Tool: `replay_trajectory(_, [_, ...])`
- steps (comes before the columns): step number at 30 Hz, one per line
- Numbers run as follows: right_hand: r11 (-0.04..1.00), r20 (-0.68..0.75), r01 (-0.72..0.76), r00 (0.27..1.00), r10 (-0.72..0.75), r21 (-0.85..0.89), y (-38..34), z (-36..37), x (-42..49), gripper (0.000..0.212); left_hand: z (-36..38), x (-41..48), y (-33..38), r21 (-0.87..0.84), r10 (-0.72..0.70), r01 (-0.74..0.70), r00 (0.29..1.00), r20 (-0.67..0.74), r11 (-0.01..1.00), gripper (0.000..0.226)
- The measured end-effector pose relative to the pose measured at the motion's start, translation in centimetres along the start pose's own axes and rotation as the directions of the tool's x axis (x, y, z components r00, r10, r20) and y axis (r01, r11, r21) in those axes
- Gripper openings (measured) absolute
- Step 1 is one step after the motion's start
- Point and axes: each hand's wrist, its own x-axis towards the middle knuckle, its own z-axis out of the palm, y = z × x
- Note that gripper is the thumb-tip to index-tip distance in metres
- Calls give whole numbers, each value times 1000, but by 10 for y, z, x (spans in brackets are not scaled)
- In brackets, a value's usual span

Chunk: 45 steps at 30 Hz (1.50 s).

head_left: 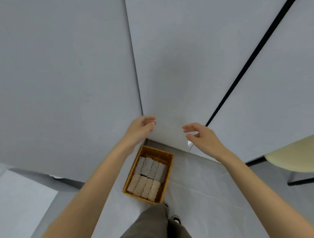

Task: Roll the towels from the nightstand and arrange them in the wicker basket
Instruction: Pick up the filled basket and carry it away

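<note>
A yellow wicker basket (164, 154) stands on the grey floor by the wall corner, just in front of my feet. Inside it lie several rolled towels packed side by side: grey rolls (152, 168) in the far half, beige rolls (144, 187) in the near half. My left hand (141, 128) is raised above the basket's far left corner, fingers loosely curled and holding nothing. At the same height my right hand (200, 134) hovers above and to the right of the basket, fingers relaxed and spread, also holding nothing. No nightstand is in view.
Grey wall panels (56, 70) fill the upper view and meet in a corner behind the basket. A cream round stool (296, 153) on black legs stands at the right. A pale flat surface (15, 203) lies at the lower left. My legs and shoes (176, 219) are near the basket.
</note>
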Motion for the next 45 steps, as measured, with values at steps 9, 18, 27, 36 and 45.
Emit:
replay_trajectory(9, [994,121,29,993,-15,-108,-6,27,79,31,-27,49,-33,-119,-94,81,989,-113,990,30])
replay_trajectory(18, [984,374,74,927,-8,-162,20,61,138,33,-9,52,-100,-276,-364,283,879,-308,918,29])
replay_trajectory(27, [978,500,85,866,23,-193,87,108,188,32,62,39,-197,-543,-589,309,655,-473,781,34])
replay_trajectory(36, [959,511,-4,846,155,-285,208,224,240,49,128,75,-342,-679,-723,273,398,-565,681,48])
replay_trajectory(45, [885,439,233,898,-37,-403,379,366,322,57,213,156,-572,-668,-782,407,312,-539,623,74])
